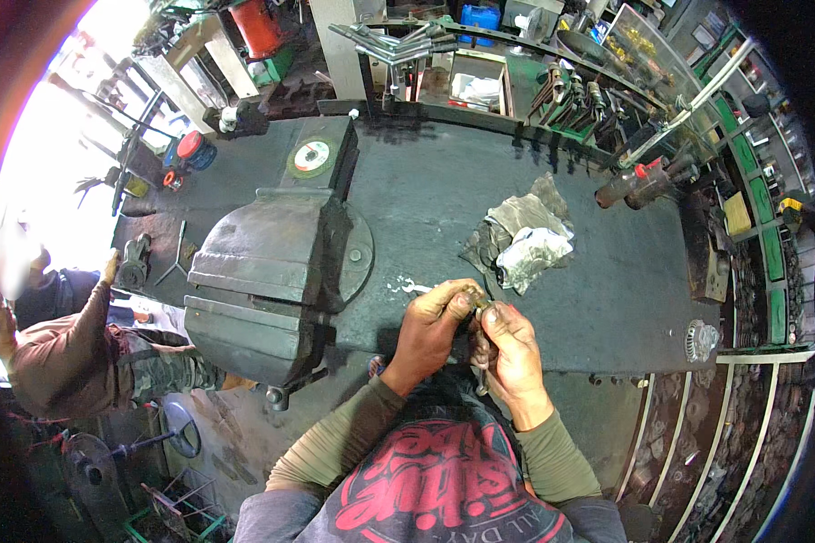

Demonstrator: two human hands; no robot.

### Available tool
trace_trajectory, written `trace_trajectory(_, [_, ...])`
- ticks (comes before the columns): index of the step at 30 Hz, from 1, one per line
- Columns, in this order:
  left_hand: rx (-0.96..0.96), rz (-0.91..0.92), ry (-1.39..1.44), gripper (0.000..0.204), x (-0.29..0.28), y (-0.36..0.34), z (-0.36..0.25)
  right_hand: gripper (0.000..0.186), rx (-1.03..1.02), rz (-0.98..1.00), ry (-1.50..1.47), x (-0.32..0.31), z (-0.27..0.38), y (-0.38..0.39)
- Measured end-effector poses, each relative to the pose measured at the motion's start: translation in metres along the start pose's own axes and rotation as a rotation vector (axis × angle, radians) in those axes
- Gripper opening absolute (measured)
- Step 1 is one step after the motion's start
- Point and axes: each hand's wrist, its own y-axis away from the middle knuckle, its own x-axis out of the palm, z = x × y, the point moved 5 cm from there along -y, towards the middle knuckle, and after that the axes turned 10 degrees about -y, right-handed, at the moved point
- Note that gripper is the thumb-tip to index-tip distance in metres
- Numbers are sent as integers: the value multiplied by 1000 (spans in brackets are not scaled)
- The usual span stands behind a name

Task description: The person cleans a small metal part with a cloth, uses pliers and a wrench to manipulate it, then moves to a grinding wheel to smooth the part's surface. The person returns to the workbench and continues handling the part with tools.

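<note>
Near the front edge of the dark workbench (407, 172), my two hands meet. My left hand (428, 330) is closed, thumb and fingers pinching a small brassy-brown metal part (476, 306) whose kind I cannot make out. My right hand (514, 351) is closed too, its thumb and forefinger at the same part. Below its curled fingers sticks out the end of a thin metal piece (482, 385); the rest is hidden in the palm. A silver open-ended spanner (415, 287) shows just beyond my left hand, partly covered. Crumpled grey and white rags (530, 240) lie beyond my right hand.
A large bench vise (258, 253) stands to the left, a cutting disc (311, 157) behind it. A T-shaped metal tool (179, 249) lies farther left. Another person (72, 353) is at the left side. Hanging tools (575, 100) line the back; a round metal part (701, 341) sits right.
</note>
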Motion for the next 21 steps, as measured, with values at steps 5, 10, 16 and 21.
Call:
trace_trajectory(5, [-25, 165, -318, 28, -16, -8, -12, 32, -424, 23, 1058, -4, 36, -4])
trace_trajectory(10, [-146, 639, -828, 29, 5, -25, 43, 12, -674, 734, 2233, 21, 32, 6])
trace_trajectory(16, [-402, 256, -102, 38, -32, -29, 40, 18, -802, 242, 1815, 22, 69, 28])
trace_trajectory(21, [-242, 137, 49, 29, -14, -12, 11, 30, 116, -34, 145, -17, 1, 3])
